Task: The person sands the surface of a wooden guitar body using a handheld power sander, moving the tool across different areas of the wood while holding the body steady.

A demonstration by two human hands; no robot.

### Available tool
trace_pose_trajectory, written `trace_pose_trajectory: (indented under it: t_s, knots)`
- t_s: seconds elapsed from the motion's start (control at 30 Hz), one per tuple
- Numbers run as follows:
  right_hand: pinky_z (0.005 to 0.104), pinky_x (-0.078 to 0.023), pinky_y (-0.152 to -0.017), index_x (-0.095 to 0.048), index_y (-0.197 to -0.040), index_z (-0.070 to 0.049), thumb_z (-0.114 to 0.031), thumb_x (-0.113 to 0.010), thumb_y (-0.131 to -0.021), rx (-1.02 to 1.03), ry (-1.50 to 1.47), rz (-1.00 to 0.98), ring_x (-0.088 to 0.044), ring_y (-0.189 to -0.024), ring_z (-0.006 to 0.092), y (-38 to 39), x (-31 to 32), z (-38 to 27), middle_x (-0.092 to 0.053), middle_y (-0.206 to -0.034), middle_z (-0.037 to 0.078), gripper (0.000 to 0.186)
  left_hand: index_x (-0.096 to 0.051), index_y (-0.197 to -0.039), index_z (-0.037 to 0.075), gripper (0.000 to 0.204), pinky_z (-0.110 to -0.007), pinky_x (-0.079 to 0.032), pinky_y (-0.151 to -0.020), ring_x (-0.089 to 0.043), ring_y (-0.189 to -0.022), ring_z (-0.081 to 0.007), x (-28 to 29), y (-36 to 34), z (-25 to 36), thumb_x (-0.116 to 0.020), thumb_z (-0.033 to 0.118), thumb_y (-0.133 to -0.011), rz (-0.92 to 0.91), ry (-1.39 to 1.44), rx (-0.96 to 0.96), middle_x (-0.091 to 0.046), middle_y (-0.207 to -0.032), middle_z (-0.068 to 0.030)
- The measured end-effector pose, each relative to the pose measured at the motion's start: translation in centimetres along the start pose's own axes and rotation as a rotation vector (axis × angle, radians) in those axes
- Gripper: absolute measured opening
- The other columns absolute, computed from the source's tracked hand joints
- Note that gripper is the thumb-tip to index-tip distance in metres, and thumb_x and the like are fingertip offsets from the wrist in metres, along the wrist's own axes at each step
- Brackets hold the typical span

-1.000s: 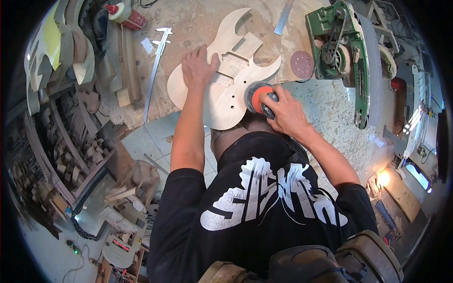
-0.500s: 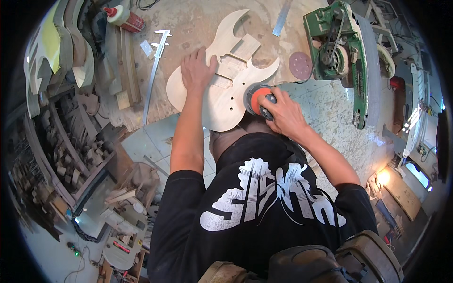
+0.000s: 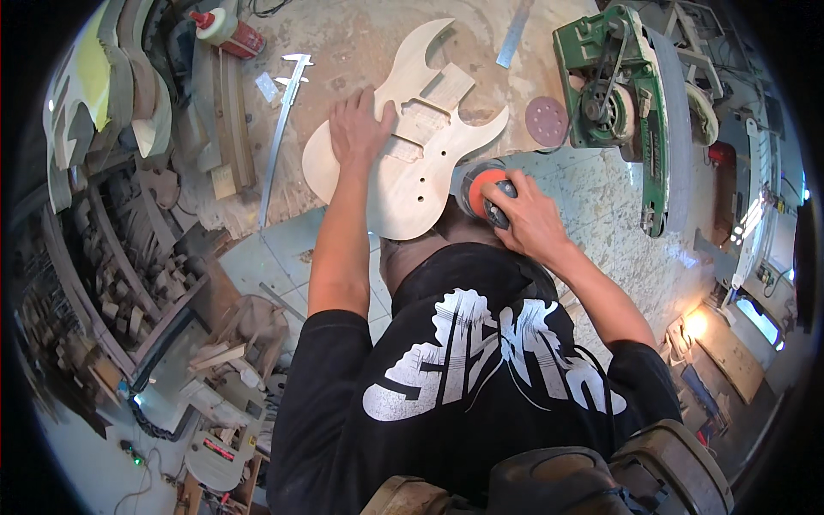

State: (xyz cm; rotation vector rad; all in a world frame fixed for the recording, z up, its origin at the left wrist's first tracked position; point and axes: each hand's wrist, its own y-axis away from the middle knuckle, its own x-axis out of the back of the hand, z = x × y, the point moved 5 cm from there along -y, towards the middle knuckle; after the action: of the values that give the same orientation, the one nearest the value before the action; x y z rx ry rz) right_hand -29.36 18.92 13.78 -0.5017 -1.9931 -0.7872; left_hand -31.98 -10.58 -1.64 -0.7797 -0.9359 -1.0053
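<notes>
A pale wooden electric guitar body (image 3: 412, 196) with two pointed horns, routed cavities and small drilled holes lies at the front edge of the workbench, its near end overhanging. My left hand (image 3: 360, 129) rests flat on its left side, fingers stretched out. My right hand (image 3: 534, 221) is wrapped round an orange and black orbital sander (image 3: 485, 187). The sander is tilted on its side, just right of the body's lower right edge, with a narrow gap seeming to part them. Its pad face is mostly hidden from view.
On the workbench (image 3: 335, 56) are a caliper (image 3: 281, 129), a steel ruler (image 3: 513, 34), a round sanding disc (image 3: 547, 120) and a red-capped glue bottle (image 3: 230, 34). A green belt sander (image 3: 601, 86) stands right. Wood strips (image 3: 230, 120) and more guitar bodies (image 3: 107, 86) crowd the left.
My right hand has drawn the sander a little to the right, off the edge of the guitar body. The left hand and the body have stayed put.
</notes>
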Motion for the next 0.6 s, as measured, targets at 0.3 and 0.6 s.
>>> trace_pose_trajectory:
  t_s: [0.3, 0.6]
  knots:
    - [0.0526, -0.061, -0.073, -0.059, -0.129, -0.023, -0.008, -0.083, -0.071, 0.058, 0.013, 0.04, -0.062, -0.108, 0.0397, -1.7, 0.2, -0.7, -0.053, -0.122, 0.014, 0.065, -0.069, -0.139, 0.007, 0.058, -0.049, -0.044, -0.113, -0.064, -0.124, -0.0381, 0.1, -0.2, 0.1, -0.062, 0.049, -0.099, -0.01, 0.016, 0.012, -0.071, -0.136, -0.0171]
    - [0.0523, -0.062, -0.075, -0.056, -0.132, -0.023, -0.009, -0.088, -0.07, 0.056, 0.04, -0.004, -0.061, -0.109, 0.0395, -2.1, 0.0, -0.5, -0.051, -0.124, 0.014, 0.071, -0.069, -0.138, 0.007, 0.058, -0.048, -0.042, -0.114, -0.064, -0.124, -0.0369, 0.3, -0.2, 0.2, -0.062, 0.049, -0.099, -0.017, 0.013, -0.001, -0.072, -0.135, -0.0165]
